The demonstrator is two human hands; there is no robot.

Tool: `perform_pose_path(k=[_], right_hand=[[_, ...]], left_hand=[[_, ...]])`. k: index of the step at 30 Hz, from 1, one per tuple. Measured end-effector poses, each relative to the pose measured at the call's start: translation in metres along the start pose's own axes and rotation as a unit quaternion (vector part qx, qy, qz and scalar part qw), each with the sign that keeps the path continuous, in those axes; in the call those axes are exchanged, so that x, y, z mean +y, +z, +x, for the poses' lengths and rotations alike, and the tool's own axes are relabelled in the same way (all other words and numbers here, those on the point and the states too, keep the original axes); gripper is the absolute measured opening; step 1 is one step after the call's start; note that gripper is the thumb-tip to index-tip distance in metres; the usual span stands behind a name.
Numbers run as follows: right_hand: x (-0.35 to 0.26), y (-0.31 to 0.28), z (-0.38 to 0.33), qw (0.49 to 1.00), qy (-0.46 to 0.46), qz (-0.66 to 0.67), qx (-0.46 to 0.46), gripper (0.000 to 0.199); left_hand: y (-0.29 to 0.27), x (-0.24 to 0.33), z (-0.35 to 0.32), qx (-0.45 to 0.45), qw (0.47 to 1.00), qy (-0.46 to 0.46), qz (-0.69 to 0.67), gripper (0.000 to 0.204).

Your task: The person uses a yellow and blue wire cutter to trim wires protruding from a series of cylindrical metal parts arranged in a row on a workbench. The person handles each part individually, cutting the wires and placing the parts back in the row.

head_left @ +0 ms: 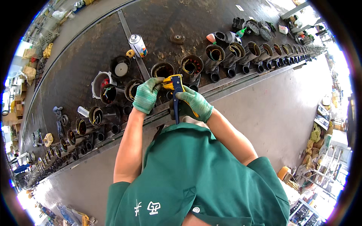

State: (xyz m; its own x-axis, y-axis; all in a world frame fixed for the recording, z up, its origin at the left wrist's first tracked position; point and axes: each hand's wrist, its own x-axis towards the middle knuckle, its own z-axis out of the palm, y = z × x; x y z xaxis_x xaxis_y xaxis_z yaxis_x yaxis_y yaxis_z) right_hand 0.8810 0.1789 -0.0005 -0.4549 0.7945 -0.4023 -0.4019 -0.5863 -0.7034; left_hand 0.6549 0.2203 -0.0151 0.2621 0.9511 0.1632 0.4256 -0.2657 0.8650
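Note:
In my right hand (197, 103) is a wire stripper (176, 92) with a yellow head and blue and yellow handles, its jaws pointing up and left. My left hand (146, 96) is closed, fingertips pinched beside the stripper's jaws; whatever lies between them is too small to make out. Both hands wear green knitted gloves. Just beyond the hands stand two dark cylindrical motor housings, one housing (163, 70) straight ahead and another housing (191, 66) to its right, with windings inside. A third housing (132, 89) is next to my left hand.
Long rows of housings line the bench edge, right (252, 52) and left (85, 126). A spray can (138, 46) stands beyond my left hand, near a metal seam. A round metal part (177, 38) lies farther back. A pale ring-shaped cover (101, 84) sits left; a green-tipped bottle (241, 32) far right.

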Motion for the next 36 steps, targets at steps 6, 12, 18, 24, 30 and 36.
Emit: perform_pose_path(k=[6, 12, 18, 24, 30, 36], right_hand=[[0.008, 0.001, 0.001, 1.0, 0.005, 0.017, -0.006, 0.048], [0.008, 0.008, -0.003, 0.999, 0.005, 0.037, 0.025, 0.046], [0.007, 0.004, -0.001, 0.996, 0.045, 0.021, 0.076, 0.042], [0.022, 0.007, -0.007, 0.996, -0.066, 0.014, 0.063, 0.049], [0.018, 0.009, -0.033, 0.995, -0.031, 0.074, 0.063, 0.059], [0.018, -0.001, -0.017, 0.994, -0.049, -0.012, 0.099, 0.052]], left_hand=[[0.002, -0.005, -0.002, 0.016, 1.0, 0.013, 0.011, 0.028], [0.003, -0.008, -0.003, 0.013, 1.0, 0.021, 0.019, 0.028], [0.0, -0.011, 0.001, -0.014, 0.998, 0.051, 0.031, 0.027], [0.001, -0.009, 0.001, -0.001, 0.998, 0.045, 0.031, 0.022], [0.003, -0.012, 0.002, 0.0, 1.0, 0.007, -0.027, 0.02], [0.0, -0.005, 0.007, -0.003, 1.0, 0.007, -0.001, 0.024]])
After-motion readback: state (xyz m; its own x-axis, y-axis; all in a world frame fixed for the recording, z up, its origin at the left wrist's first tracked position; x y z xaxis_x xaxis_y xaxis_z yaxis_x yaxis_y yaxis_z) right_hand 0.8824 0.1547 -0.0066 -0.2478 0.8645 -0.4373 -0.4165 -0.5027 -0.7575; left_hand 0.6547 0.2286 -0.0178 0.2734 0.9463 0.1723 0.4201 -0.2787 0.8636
